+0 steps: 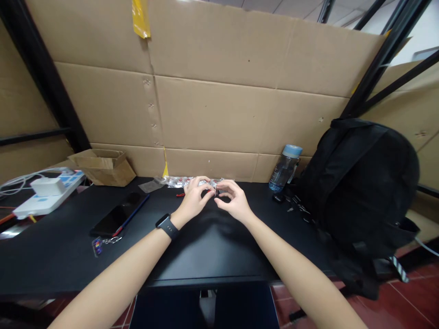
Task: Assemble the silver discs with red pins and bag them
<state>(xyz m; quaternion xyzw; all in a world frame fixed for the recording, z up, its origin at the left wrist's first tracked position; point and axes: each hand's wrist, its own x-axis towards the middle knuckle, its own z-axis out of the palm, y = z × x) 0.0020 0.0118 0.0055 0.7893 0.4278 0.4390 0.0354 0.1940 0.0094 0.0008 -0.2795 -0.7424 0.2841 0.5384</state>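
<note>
Both my hands meet over the far middle of a black table [206, 242]. My left hand [195, 196], with a black watch [167, 225] on its wrist, pinches a small clear item that I cannot make out. My right hand [233, 199] has curled fingers closed on the same small item. Just behind the hands lies a row of small clear packets [178, 182] with red and white contents. A small red piece [180, 195] lies on the table by my left hand.
A black phone [116, 214] with a pen and a keychain [99, 244] lies at left. A power strip with a white charger [48, 189] and an open cardboard box [103, 167] sit far left. A water bottle [285, 168] and black backpack [360, 192] stand right. Cardboard wall [219, 91] behind.
</note>
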